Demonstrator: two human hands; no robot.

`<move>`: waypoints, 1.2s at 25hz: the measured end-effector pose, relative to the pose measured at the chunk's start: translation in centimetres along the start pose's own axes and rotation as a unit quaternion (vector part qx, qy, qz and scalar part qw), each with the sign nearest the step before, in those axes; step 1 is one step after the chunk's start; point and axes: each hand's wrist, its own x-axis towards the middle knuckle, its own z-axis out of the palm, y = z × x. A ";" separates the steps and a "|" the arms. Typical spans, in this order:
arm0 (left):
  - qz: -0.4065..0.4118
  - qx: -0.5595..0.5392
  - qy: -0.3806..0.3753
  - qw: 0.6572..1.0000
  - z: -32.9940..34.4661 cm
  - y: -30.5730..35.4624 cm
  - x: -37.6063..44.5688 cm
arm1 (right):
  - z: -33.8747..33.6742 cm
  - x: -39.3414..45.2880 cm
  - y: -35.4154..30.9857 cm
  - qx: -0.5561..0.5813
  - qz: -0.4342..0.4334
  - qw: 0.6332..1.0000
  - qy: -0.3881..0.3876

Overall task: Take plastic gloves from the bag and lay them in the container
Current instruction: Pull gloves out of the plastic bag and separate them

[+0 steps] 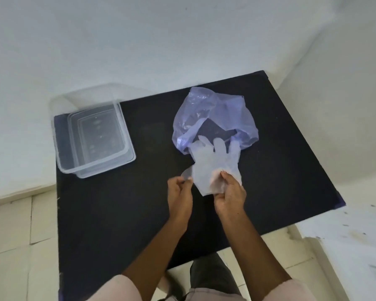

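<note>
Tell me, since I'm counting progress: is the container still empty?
Apparently empty: through the clear container only its bare base shows; the glove is held outside it by both hands.

free: bare table (152, 135) between container (91, 135) and bag (213, 118) | container top open

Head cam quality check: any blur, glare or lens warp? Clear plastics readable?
Head view: wide-angle warp bows the black table edges; light is soft and even, no hard shadows. The left hand is slightly motion-blurred, the right hand sharper. The clear glove and clear container are low-contrast, with faint glints on the container floor; the purple bag reads clearly.
</note>
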 end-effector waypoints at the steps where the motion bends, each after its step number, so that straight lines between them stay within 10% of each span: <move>1: -0.121 -0.070 -0.043 0.989 -1.0 -1.0 -1.1 | -0.9 -1.2 1.6 -0.012 -0.004 1.000 0.004; 4: -0.233 -0.173 -0.129 0.948 -4.7 -3.7 -2.6 | -3.4 -4.9 6.4 -0.066 0.009 0.998 0.010; 16: -0.080 -0.032 0.019 0.996 -16.1 -9.2 -1.3 | -5.8 -6.0 14.1 -0.302 0.052 0.952 -0.029; 26: -0.064 0.018 0.116 0.991 -17.6 -9.4 1.4 | -6.2 -5.3 13.7 -0.547 -0.100 0.831 -0.020; 30: -0.043 0.068 0.114 0.990 -18.0 -9.3 1.9 | -6.8 -6.1 13.6 -0.609 -0.335 0.716 -0.068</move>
